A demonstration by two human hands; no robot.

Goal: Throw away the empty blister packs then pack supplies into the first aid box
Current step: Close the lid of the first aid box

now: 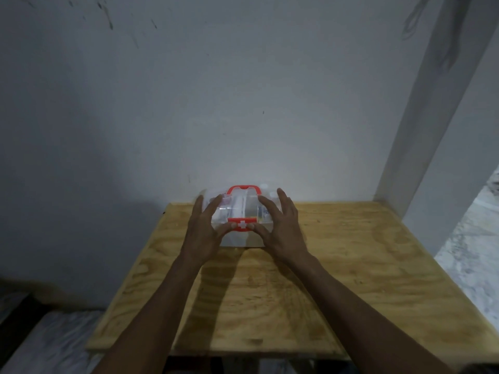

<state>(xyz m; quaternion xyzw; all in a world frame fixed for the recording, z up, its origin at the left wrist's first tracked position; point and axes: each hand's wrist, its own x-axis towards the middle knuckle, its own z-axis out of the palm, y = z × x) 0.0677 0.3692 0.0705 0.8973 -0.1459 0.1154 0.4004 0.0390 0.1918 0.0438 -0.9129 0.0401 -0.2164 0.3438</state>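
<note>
Both forearms reach over the desk (324,265), spread fingers (283,201) bracing the first aid box (240,211), thumbs on its red latch (242,224) — uneven pressure could leave it unclipped.

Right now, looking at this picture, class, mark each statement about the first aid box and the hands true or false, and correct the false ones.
1. The first aid box sits on a wooden table. True.
2. The box lid is wide open. False: it is down.
3. Both thumbs press the red latch. True.
4. The left hand holds a blister pack. False: it rests on the box.
5. The right hand is off the table's edge. False: it is at the box.
</note>
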